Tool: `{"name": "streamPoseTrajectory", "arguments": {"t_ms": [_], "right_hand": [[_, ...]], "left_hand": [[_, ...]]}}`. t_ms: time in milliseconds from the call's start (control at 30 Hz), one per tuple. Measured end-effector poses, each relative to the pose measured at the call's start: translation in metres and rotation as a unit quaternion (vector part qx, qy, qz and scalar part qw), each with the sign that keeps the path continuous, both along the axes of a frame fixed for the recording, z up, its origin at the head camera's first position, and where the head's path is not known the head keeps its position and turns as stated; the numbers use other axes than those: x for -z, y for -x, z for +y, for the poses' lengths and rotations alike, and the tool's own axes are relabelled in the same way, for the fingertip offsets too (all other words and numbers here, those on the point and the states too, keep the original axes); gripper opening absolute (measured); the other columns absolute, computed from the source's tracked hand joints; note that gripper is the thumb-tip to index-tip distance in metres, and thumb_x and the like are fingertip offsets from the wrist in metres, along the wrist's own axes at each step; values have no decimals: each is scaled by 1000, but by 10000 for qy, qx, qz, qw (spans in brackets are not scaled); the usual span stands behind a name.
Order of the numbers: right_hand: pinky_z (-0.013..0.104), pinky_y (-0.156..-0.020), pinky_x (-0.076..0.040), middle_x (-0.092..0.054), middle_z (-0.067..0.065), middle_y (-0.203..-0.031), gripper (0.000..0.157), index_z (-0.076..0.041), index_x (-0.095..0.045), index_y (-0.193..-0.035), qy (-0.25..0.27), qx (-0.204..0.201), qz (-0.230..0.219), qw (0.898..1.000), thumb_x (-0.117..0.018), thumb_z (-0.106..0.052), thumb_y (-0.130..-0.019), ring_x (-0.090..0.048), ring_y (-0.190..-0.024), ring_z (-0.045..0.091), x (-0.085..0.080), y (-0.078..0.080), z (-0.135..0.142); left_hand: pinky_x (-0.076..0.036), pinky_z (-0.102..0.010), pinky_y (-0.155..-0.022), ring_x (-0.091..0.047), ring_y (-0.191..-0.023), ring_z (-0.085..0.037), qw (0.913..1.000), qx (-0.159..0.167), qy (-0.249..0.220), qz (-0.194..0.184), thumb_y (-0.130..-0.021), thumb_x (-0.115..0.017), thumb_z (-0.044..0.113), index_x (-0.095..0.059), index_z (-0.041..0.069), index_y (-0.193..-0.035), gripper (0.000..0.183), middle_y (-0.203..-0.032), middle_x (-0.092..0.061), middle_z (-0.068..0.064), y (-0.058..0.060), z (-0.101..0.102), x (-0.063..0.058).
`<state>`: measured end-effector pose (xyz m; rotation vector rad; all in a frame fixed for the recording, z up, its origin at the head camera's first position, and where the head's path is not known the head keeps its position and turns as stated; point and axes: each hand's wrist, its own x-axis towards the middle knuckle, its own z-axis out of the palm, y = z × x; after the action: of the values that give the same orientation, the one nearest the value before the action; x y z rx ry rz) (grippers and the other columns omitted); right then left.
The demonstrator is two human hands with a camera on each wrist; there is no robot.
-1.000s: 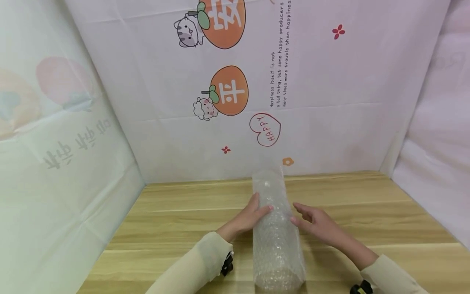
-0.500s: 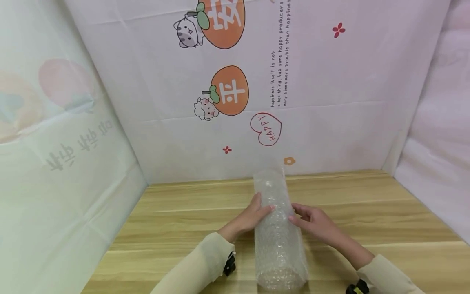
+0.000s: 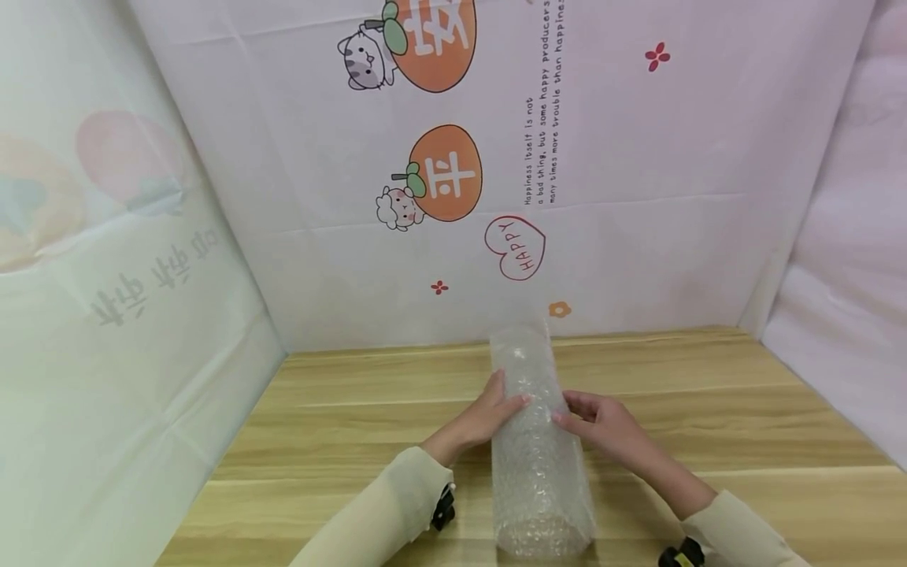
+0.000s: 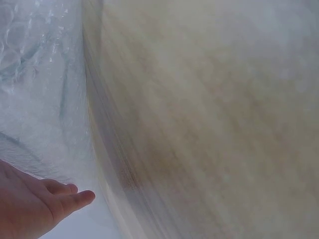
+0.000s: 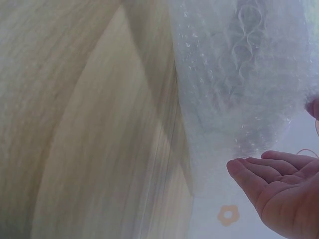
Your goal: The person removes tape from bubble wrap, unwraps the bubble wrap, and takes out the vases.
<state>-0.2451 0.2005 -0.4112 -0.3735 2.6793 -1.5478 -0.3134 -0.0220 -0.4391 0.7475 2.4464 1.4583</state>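
Note:
A roll of clear bubble wrap (image 3: 540,472) lies lengthwise on the wooden table (image 3: 354,441), its near end towards me. My left hand (image 3: 480,416) rests against the roll's left side, thumb on top. In the left wrist view, the visible fingers (image 4: 75,199) of that hand look nearly straight beside the plastic. On the opposite side, my right hand (image 3: 612,429) touches the roll with its fingertips, and the thumb reaches onto the upper surface. Its fingers (image 5: 254,174) look extended in the right wrist view. The undersides of the roll and some fingertips are hidden.
A white printed cloth (image 3: 623,197) hangs behind the table's back edge, close to the far end of the roll. More cloth (image 3: 85,378) hangs at the left, and another sheet (image 3: 843,315) at the right. Bare wood shows on both sides of the roll.
My right hand has moved slightly left, from just beside the roll to touching it, its thumb now on the top. The left hand stays in place on the roll.

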Motion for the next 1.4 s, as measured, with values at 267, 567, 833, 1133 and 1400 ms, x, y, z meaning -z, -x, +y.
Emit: {"name": "streamPoseTrajectory", "arguments": {"t_ms": [267, 567, 833, 1133, 1400], "right_hand": [[36, -84, -54, -53, 26, -133, 68, 12, -45, -138, 369, -18, -123, 9992, -67, -34, -93, -57, -116, 34, 3, 2, -2], [35, -84, -54, -51, 28, -135, 66, 12, -44, -138, 323, -159, -79, 9993, -65, -32, -94, -55, -119, 38, 5, 3, 1], [36, -86, -53, -52, 27, -134, 64, 13, -46, -137, 320, -331, -134, 9989, -66, -30, -94, -53, -121, 38, 2, 5, 5], [36, -86, -53, -52, 27, -134, 61, 13, -46, -136, 118, -450, -19, 9989, -63, -30, -96, -54, -120, 37, 1, 6, 7], [30, -81, -54, -57, 26, -129, 52, 12, -50, -134, 105, -524, 161, 9984, -61, -24, -97, -60, -112, 31, 5, 9, 9]], "left_hand": [[-11, -47, -115, -5, -145, -33, 10000, -32, -32, -78, -97, -45, 49, 4, -7, -152, 92, -159, 2, -24, 0, -1, 2], [-14, -48, -114, -9, -144, -34, 9999, 23, -119, -69, -97, -46, 46, 3, -6, -152, 91, -159, -1, -24, 1, 0, 3], [-13, -47, -115, -8, -145, -33, 9999, -35, -96, -43, -97, -46, 46, 1, -7, -152, 90, -158, -3, -24, 3, 1, 6], [-13, -46, -115, -9, -144, -33, 9998, -3, -207, -71, -98, -46, 42, 2, -8, -151, 87, -158, -3, -26, 4, 1, 5], [-12, -45, -115, -7, -145, -31, 9997, -29, -155, -212, -98, -45, 45, 3, -6, -152, 89, -159, 0, -23, 3, 0, 5]]}}
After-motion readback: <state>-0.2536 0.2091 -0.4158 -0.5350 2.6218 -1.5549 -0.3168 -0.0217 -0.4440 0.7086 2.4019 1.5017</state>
